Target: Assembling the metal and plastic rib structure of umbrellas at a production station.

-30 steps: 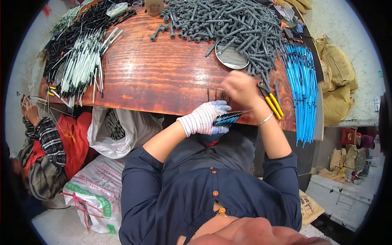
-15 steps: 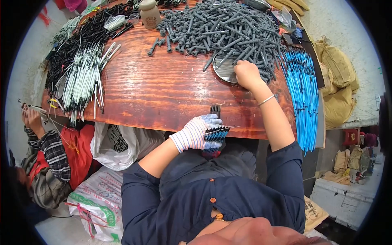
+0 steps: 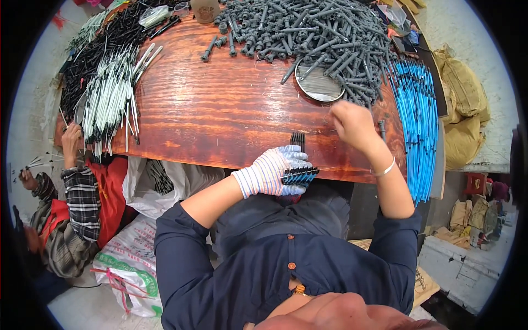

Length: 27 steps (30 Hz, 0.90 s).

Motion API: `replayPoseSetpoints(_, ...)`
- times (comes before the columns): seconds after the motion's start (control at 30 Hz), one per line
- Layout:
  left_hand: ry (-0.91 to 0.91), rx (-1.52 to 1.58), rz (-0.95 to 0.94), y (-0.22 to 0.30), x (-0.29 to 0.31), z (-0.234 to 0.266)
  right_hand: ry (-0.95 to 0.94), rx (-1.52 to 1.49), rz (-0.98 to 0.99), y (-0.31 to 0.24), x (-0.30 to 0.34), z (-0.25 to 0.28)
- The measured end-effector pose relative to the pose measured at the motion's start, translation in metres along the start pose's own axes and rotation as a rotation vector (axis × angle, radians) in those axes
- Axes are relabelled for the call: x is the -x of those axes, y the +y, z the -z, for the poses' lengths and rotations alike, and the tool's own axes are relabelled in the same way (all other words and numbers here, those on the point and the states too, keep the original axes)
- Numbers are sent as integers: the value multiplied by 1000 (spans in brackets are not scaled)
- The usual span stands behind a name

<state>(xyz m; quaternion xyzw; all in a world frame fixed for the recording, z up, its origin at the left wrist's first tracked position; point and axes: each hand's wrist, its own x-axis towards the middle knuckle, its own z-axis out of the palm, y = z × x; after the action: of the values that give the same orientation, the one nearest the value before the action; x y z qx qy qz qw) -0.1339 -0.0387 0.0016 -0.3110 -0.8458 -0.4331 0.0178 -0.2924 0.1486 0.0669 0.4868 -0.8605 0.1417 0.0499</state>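
Note:
My left hand (image 3: 272, 171), in a striped white glove, is closed around a bundle of thin blue rods with black fittings (image 3: 300, 176) at the table's front edge. Dark prong-like ends (image 3: 297, 141) stick out beyond its fingers. To the right, my bare right hand (image 3: 353, 125) hovers over the table with its fingers pinched together; whatever sits in the pinch is too small to make out. Just beyond it lies a round shallow dish (image 3: 322, 88) holding fine wire-like pins. A large heap of grey plastic fittings (image 3: 308, 33) partly overlaps the dish's far rim.
Blue rods (image 3: 416, 126) lie in a pile along the right edge. White rods (image 3: 111, 99) and black parts (image 3: 82, 71) cover the left side. A jar (image 3: 204, 11) stands at the back. At far left, a co-worker's hands (image 3: 71, 137) handle thin rods.
My right hand has left the dish, coming back toward me and a little right, fingers pinched. My left hand keeps its hold on the rods. The co-worker's hands have moved apart.

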Motion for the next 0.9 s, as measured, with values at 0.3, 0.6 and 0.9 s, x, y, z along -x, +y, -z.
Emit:
replayPoseSetpoints(0.3, -22, -72, -12, 3, -4, 2, -16, -39, -29, -7, 59, -19)
replayPoseSetpoints(0.6, 5, 39, 89, 2, -2, 1, 11, -55, -46, -8, 58, -23)
replayPoseSetpoints(0.9, 27, -28, 7, 5, -5, 5, 13, -57, -72, -8, 59, -25)
